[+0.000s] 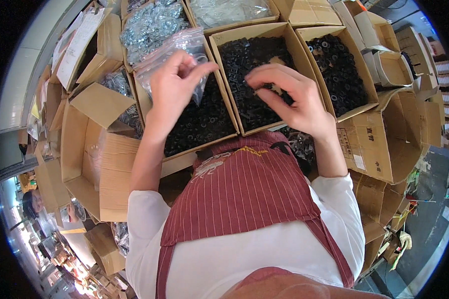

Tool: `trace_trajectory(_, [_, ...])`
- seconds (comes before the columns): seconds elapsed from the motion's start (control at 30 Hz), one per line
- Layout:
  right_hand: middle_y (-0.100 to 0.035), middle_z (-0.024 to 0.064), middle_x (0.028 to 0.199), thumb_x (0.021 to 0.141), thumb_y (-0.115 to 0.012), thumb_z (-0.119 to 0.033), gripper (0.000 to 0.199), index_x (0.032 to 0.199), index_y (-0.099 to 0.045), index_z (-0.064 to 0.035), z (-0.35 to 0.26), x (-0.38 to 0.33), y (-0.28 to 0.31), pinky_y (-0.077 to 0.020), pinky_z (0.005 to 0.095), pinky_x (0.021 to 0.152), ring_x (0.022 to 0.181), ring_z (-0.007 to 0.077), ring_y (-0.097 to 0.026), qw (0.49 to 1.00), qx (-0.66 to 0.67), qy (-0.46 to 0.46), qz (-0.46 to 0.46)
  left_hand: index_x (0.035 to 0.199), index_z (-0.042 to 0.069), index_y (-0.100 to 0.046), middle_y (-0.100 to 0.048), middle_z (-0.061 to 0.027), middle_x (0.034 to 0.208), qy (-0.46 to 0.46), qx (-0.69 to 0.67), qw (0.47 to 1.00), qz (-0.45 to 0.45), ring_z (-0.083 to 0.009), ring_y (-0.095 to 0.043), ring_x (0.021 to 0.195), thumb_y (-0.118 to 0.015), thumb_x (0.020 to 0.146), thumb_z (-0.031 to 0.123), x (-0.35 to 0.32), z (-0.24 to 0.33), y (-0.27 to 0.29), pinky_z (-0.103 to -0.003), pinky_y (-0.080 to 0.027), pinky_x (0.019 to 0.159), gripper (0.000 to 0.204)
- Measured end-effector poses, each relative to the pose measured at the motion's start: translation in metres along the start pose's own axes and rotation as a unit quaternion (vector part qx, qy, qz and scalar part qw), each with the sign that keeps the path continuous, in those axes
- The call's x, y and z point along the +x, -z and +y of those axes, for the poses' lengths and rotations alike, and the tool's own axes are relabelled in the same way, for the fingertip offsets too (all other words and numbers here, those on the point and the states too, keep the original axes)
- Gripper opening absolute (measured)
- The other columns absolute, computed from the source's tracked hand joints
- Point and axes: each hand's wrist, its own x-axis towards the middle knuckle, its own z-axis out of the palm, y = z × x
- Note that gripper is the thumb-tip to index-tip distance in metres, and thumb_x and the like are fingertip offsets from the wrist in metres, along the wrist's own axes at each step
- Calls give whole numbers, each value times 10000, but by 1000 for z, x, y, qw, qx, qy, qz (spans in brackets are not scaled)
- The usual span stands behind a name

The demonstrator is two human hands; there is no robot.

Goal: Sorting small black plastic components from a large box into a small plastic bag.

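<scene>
My left hand [177, 84] is raised over the left box of black parts [204, 124], fingers curled and thumb stretched out. A clear zip bag [189, 42] with reddish lines along its edge lies in and behind this hand, its lower corner hanging over the parts. My right hand [297, 97] is over the middle box [215, 42], which holds small black parts [234, 55]. Its fingers arch toward the thumb, and dark pieces show between the tips. Bare patches of cardboard show among the parts beneath.
A third box of black rings [339, 74] stands to the right. Boxes of clear-bagged metal pieces [154, 30] and clear plastic [229, 12] lie farther back. Opened cartons [119, 174] flank me on the left, another carton [369, 144] on the right. A person [32, 202] appears far left.
</scene>
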Motion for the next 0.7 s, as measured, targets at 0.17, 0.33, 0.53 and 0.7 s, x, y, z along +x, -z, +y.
trace_trajectory(0.17, [-647,147,1063,699,-577,117,461,1128,-625,-44,2,23,-12,-448,455,993,1032,348,-616,989,-52,138,-18,913,37,-615,-642,-53,706,3,14,996,-83,-148,-600,593,-838,796,243,-16,26,-20,-289,-497,577,325])
trace_trajectory(0.33, [-637,135,943,688,-597,92,387,1055,-625,-26,12,16,-25,-441,444,993,980,334,-620,987,-101,114,-50,972,64,-606,-652,-79,765,-67,64,994,-53,-208,-649,658,-823,753,152,-25,34,-28,-324,-515,598,321])
trace_trajectory(0.53, [-622,158,1151,635,-557,71,494,1111,-651,-25,11,0,-22,-244,600,1152,1186,348,-550,980,-43,21,-191,1083,97,-595,-639,-90,921,-154,145,975,-75,-270,-647,873,-847,627,86,-36,35,-34,-364,-530,737,521])
trace_trajectory(0.7, [-547,147,1229,647,-584,28,482,1119,-630,-59,5,-11,-16,-69,740,1136,1310,314,-487,977,-106,50,-178,1168,44,-554,-597,-143,1064,-223,77,969,-71,-366,-576,1074,-814,579,28,-26,20,-38,-441,-469,939,644])
